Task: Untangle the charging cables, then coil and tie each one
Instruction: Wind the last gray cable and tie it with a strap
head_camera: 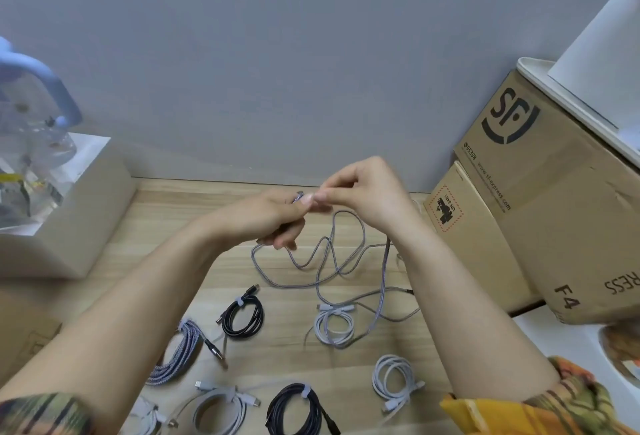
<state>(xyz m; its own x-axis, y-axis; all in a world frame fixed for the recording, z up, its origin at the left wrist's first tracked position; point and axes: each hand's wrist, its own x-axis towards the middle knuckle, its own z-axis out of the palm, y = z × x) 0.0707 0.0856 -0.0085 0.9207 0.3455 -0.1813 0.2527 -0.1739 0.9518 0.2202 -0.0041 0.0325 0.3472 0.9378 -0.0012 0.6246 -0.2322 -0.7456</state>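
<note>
the left hand (273,218) is held above the wooden table (277,341) with its fingers curled, and a braided end of the grey braided cable (346,261) is seen gripped between its thumb and forefinger, with more of the cable passing out beneath the lower fingers. the right hand (367,192) is raised just beside it, fingers bent inward, and its thumb and forefinger are pinched together at the same cable end, so that the fingertips of both hands are touching or nearly touching. the rest of the grey braided cable is left uncoiled, lying in loose crossing loops on the table below and between the wrists, and running toward the right forearm. nearer the person, finished cables are laid out, each coiled and tied: a black coil (242,318), a white coil (334,325), a braided grey-and-white bundle (180,353), a second white coil (394,379), a flat pale coil (218,407) and a second black coil (298,410) at the lower edge. cardboard boxes (540,199) printed with a courier logo are stacked at the right, against the grey wall (277,53). a pale box (69,212) is seen at the left.
</note>
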